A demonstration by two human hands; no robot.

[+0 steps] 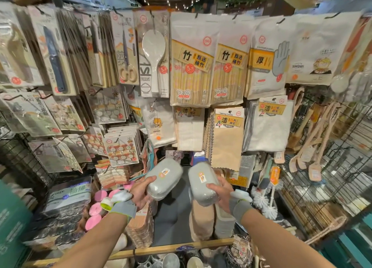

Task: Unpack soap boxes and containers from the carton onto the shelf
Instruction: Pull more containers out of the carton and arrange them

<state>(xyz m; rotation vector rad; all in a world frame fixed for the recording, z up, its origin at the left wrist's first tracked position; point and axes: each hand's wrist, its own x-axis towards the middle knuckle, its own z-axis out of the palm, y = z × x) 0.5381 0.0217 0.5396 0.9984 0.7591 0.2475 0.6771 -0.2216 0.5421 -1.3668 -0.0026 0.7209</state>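
Everywhere, hung shop packets [191, 62], wood-edged shelf [157, 250] below

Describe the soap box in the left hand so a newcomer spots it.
Below the chopstick packs, find the hands. The left hand grips this grey soap box; its far end leans right, unlike the straighter twin in the right hand.

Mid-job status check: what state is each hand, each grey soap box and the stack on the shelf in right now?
left hand: grips the left grey soap box by its near end.
left grey soap box: closed, held above the shelf, label up.
right hand: grips the right grey soap box by its near end.
right grey soap box: closed, held up, label up.
beige containers: stacked on the shelf.
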